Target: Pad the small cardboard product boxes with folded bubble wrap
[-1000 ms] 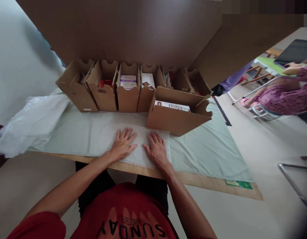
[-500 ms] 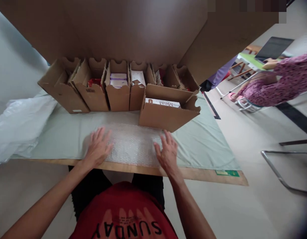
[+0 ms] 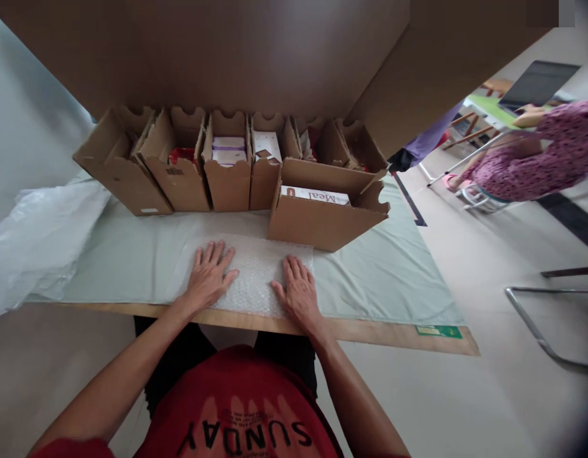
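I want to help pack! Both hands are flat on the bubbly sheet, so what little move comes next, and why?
Probably lift the right hand toward the open box just behind the bubble wrap. The wrap lies flat with nothing on it; the left hand can hold it.

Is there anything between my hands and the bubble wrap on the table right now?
Nothing visible. The left hand and right hand both lie flat, palms down, directly on the bubble wrap. The nearest thing, the open cardboard box, sits just beyond the sheet's far edge, past the fingertips.

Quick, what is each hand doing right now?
Left hand: open, flat on the bubble wrap, holding nothing.
Right hand: open, flat on the same sheet, holding nothing.
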A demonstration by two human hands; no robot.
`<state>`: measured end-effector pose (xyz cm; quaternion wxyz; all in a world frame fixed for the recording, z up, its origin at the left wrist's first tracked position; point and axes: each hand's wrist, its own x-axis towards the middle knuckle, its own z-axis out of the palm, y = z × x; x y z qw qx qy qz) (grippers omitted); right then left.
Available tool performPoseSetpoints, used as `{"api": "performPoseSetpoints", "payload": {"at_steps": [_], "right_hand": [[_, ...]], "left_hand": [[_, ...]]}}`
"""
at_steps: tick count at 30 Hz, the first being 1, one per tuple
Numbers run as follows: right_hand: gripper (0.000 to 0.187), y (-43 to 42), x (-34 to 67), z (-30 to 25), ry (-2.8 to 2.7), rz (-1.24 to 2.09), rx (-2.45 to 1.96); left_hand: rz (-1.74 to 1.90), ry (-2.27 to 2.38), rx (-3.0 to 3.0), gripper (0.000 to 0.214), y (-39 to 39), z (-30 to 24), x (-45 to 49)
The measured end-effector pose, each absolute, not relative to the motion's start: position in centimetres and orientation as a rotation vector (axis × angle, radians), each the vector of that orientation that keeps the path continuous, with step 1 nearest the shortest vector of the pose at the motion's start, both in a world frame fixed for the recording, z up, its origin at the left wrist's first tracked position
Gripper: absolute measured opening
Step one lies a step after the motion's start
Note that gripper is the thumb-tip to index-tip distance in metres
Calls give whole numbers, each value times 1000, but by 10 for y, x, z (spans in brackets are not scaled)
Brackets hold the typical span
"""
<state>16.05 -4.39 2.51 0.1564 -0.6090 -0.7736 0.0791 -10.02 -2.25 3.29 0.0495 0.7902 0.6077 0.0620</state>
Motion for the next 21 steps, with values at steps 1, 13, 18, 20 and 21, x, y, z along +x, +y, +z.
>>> {"api": "performPoseSetpoints", "payload": {"at_steps": [1, 13, 18, 20, 21], "right_hand": [[55, -49, 172, 23, -2182, 230, -1744], [57, 23, 285, 48, -1340, 420, -1672], [46, 47, 278, 46, -1374, 528, -1575], [48, 51, 272, 45, -1379, 532, -1552], [50, 53, 270, 45, -1385, 544, -1551]], "left_hand": [[208, 1866, 2394, 58, -26, 32, -106], [981, 1375, 2031, 75, 57, 62, -5], [1125, 1355, 1918, 77, 53, 55, 23], [1116, 1411, 1893, 79, 49, 54, 21], [1104, 1437, 1885, 79, 49, 55, 18]]}}
